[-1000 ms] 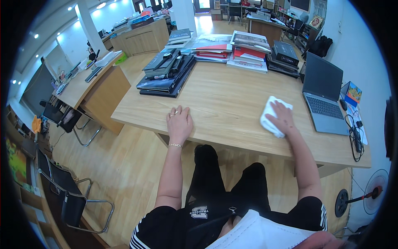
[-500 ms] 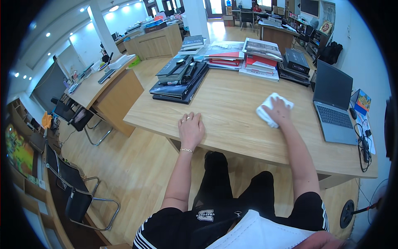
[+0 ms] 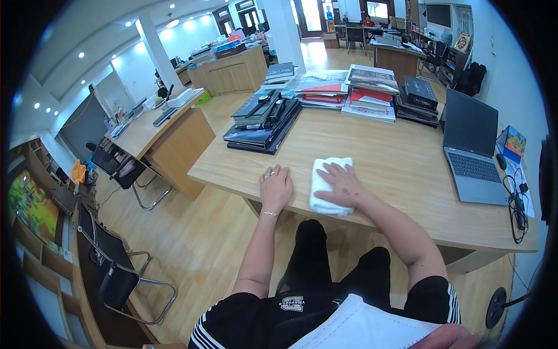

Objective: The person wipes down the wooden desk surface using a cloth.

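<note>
A folded white cloth [image 3: 321, 200] lies on the wooden desk [image 3: 372, 152], near its front edge. My right hand [image 3: 342, 185] presses down on the cloth with its fingers spread over it, gripping it against the desktop. To the left of the cloth, my left hand [image 3: 275, 186] rests on the desk's front edge, holding nothing. Its fingers lie on the wood, slightly bent, with a ring on one and a bracelet at the wrist. A short stretch of bare desktop separates the two hands.
Books and dark folders [image 3: 264, 119] are stacked at the desk's back left, with magazines [image 3: 372, 87] beside them. An open laptop [image 3: 474, 157] stands at the right, next to a cable [image 3: 516, 203] and a desk calendar [image 3: 513, 143]. Black chairs [image 3: 119, 262] are at the left.
My right hand has slid the white cloth left and toward me, to the desk's front edge near my left hand. My left hand stays at the edge. The view has shifted slightly.
</note>
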`<state>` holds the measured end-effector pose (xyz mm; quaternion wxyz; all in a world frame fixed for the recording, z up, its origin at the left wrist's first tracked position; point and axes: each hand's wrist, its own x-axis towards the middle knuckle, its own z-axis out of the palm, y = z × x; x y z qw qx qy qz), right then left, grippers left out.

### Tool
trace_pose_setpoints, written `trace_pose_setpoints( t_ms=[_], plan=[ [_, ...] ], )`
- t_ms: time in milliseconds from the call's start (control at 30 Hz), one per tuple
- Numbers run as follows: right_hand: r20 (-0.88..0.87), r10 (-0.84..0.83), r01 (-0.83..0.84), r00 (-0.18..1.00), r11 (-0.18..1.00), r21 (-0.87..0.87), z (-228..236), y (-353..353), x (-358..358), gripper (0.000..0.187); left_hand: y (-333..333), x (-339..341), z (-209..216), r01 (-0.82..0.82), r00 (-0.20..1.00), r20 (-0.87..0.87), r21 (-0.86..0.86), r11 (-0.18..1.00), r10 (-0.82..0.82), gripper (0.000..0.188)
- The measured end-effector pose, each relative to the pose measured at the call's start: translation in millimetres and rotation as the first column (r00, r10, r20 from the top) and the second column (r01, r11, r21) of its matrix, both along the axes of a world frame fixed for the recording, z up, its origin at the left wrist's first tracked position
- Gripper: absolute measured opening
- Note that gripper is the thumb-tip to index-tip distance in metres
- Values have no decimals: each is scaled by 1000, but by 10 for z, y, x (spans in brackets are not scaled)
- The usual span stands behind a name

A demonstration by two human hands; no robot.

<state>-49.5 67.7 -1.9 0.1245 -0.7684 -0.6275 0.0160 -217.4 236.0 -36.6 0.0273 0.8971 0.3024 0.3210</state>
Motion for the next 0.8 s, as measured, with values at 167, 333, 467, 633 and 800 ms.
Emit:
trace_pose_setpoints(
  t_ms=[167, 333, 467, 633, 800],
  plan=[
    [22, -197, 198, 980, 980, -28, -22, -633, 732, 80, -17, -23, 57, -8, 1000, -13, -11, 1000, 8, 35],
    [81, -535, 535, 841, 844, 27, -178, -1266, 1741, 75, -23, 15, 85, -9, 1000, -21, -35, 999, 9, 37],
    [78, -681, 682, 728, 731, 16, -119, -1251, 2043, 75, -30, -2, 84, -24, 999, -22, -37, 999, 24, 36],
    [61, -785, 787, 616, 617, -2, -20, -771, 2168, 78, -81, 24, 156, -41, 999, -33, -35, 999, 40, 36],
    [70, -734, 735, 675, 678, 9, -28, 27, 2005, 81, -74, 22, 146, -32, 999, -42, -36, 999, 31, 36]
  ],
)
